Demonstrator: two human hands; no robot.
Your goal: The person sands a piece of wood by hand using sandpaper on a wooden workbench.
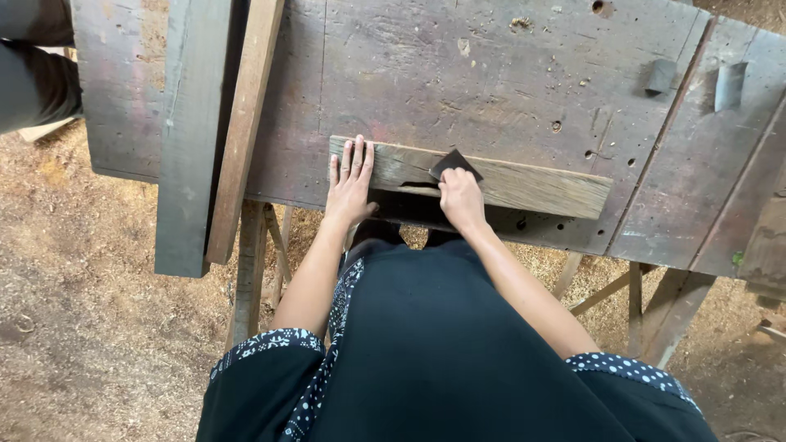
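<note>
While the left hand [350,182] lies flat, fingers spread, pinning the weathered grey wooden board [524,184] near the tabletop's [458,90] six o'clock edge, the right hand [461,199] pinches a small dark abrasive sheet [455,163]; even pressure along the grain would serve best. Sawdust floor [90,327] lies at nine o'clock.

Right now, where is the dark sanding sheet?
In the head view, the dark sanding sheet lies on the wooden board, under the right hand, right of the left hand.

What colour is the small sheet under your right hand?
Dark grey to black, the sheet pressed on the plank by the right hand; head view.
</note>
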